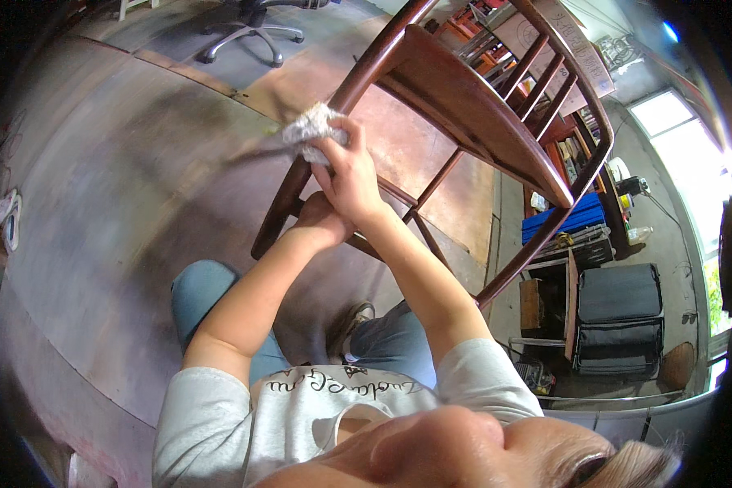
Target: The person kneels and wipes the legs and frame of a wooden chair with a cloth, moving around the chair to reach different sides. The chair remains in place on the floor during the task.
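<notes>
A dark brown wooden armchair (457,104) with a spindle back stands tilted before me. My right hand (348,168) is closed around a crumpled white cloth (314,129), pressed against one of the chair's legs (288,189). Just below it, my left hand (323,221) is wrapped around the same leg near a stretcher, its fingers mostly hidden. My right wrist crosses close over the left hand. Thin stretchers (439,177) join the legs beneath the broad seat.
A swivel chair base (250,39) stands on the floor at the far left. To the right are a black padded seat (619,293), a blue stack (564,218), a plastic bottle (639,235) and shelves. A printed cardboard box (546,46) is behind the chair. Shoes (9,219) lie far left.
</notes>
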Demonstrator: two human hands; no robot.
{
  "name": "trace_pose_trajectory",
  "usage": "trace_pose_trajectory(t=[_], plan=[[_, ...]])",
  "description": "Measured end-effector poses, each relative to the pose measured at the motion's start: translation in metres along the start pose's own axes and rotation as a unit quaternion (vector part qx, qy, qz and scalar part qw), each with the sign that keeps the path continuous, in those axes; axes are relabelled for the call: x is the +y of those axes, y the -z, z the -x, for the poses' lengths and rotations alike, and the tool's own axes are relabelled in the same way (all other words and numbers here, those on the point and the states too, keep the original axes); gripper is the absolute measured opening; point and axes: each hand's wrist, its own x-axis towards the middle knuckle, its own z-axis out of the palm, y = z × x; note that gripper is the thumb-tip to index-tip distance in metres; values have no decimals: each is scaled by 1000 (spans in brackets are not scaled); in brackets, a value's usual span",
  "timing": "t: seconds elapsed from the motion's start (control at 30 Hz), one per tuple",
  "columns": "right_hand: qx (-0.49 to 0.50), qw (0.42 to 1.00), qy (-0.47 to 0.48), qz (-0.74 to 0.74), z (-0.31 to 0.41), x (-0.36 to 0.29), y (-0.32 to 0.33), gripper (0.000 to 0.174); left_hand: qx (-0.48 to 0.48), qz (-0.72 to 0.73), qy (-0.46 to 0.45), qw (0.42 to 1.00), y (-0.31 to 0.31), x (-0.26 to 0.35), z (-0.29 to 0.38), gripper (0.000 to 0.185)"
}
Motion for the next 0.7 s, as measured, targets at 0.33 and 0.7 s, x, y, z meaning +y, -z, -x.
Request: trace_pose_trajectory(t=[0.33, 0.7], plan=[[35, 991, -90, -97, 57, 9, 18, 31, -17, 20, -1, 1000, -4, 0, -2, 46], [221, 868, -225, -384, -53, 45, 27, 28, 54, -84, -209, 973, -10, -6, -4, 20]])
